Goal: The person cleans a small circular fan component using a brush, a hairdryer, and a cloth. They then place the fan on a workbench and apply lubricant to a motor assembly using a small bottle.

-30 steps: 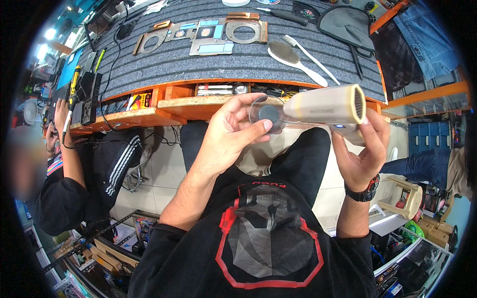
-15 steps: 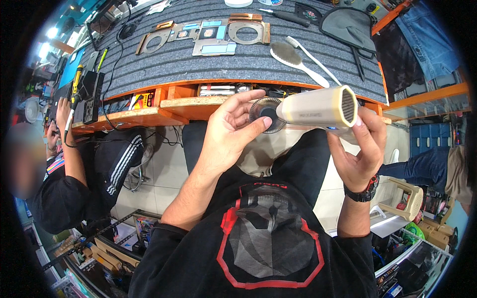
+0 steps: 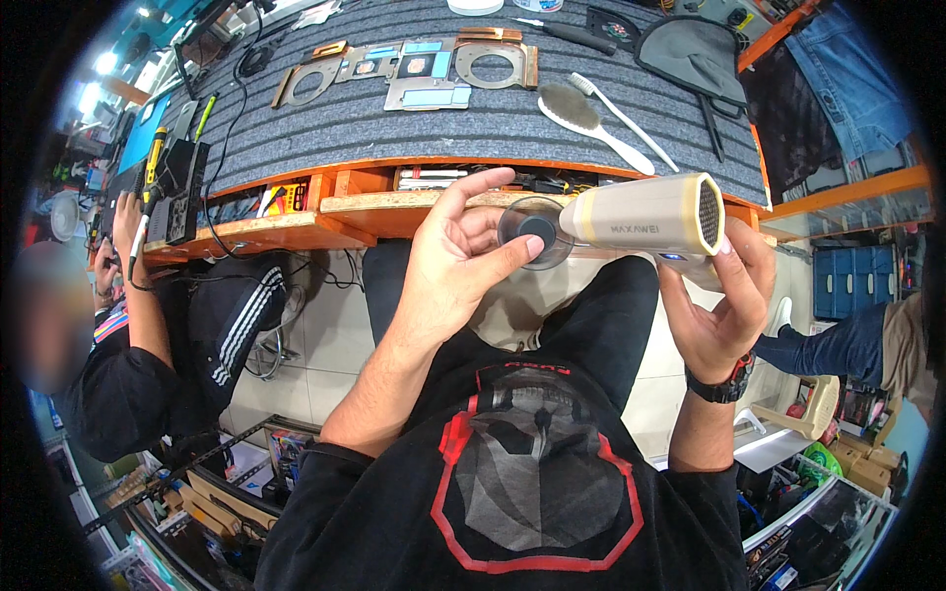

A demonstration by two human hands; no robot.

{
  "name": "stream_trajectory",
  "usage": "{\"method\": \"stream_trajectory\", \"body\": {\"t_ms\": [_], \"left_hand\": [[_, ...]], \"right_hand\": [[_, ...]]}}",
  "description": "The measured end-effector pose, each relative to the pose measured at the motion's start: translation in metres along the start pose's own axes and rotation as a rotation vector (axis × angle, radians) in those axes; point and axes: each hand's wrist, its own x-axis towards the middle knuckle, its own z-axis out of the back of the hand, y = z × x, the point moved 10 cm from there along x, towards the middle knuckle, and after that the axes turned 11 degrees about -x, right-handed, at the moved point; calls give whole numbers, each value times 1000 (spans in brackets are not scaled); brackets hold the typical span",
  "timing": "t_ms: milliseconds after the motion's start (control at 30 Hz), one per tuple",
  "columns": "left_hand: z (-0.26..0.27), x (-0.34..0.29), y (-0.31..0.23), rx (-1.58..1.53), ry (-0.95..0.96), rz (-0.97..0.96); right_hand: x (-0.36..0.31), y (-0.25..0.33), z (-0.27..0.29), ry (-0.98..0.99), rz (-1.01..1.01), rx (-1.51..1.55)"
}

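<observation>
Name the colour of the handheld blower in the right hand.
The blower is beige with pale yellow trim, as the head view shows.

And here our left hand (image 3: pixel 451 258) pinches, thumb (image 3: pixel 512 261) pointing toward our right hand (image 3: pixel 727 307), index finger (image 3: pixel 481 189) extended; opposite, that right hand grips with bent fingers. Behind them, our left forearm (image 3: pixel 379 386) slants, our right forearm (image 3: pixel 702 433) steeper.

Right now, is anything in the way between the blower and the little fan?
Nothing visible. The right hand points the blower at the fan in the left hand; they look close, but I can't tell if they touch.
</observation>
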Motion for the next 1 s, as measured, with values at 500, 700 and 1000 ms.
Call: {"method": "stream_trajectory", "body": {"t_ms": [500, 700, 1000], "left_hand": [[-3, 1, 0, 52, 40, 18], [-4, 0, -1, -33, 60, -17], [-1, 0, -3, 1, 4, 16]], "right_hand": [[-1, 1, 3, -3, 11, -9], [0, 2, 3, 12, 11, -6], [-1, 2, 5, -4, 2, -5]]}}
